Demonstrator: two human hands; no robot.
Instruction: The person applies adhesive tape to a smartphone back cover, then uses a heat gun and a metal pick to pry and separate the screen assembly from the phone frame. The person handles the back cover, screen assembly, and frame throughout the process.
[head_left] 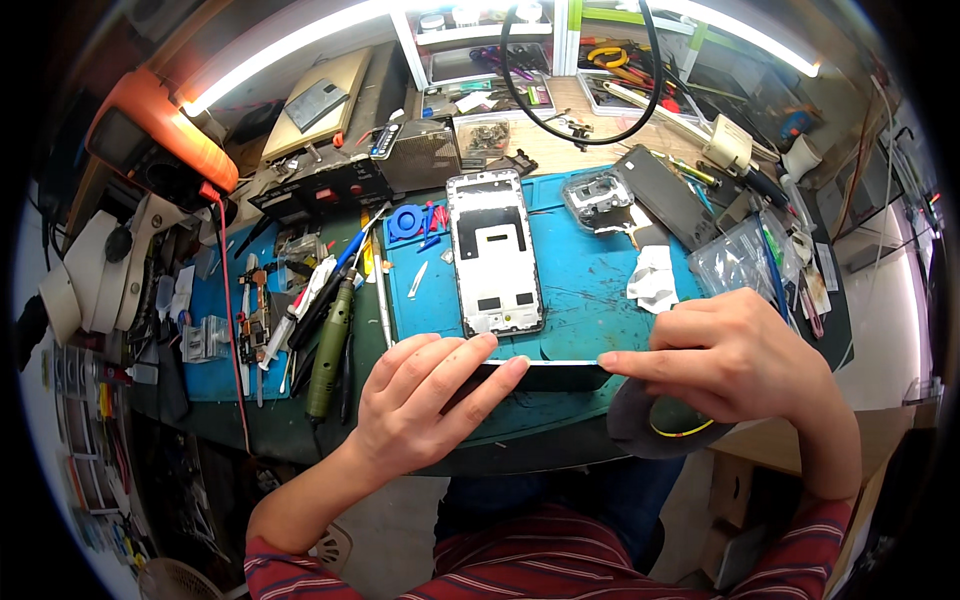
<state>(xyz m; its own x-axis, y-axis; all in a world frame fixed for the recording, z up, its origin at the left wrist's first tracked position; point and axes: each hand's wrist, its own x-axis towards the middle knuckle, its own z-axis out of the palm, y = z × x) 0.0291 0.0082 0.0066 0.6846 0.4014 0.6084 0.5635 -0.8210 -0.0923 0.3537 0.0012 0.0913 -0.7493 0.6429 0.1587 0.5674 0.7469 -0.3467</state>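
My left hand (425, 395) grips the left end of a thin, dark flat panel (552, 378) that looks like a phone screen, tilted so a pale strip runs along its upper edge. My right hand (725, 360) has its index fingertip on the right end of that edge. Its other fingers curl over a roll of dark tape (645, 425), which hangs below the palm. Just beyond the panel, a phone frame (495, 270) with a white and black inner face lies on the blue mat (590, 290). The panel's underside and my thumbs are mostly hidden.
Left of the mat lie a green pen-shaped tool (330, 355), syringes and small parts. An orange multimeter (165, 135) stands at far left. Crumpled white paper (653, 280), a clear plastic bag (740, 255) and a dark flat slab (668, 195) lie on the right. A black cable loop (580, 140) hangs overhead.
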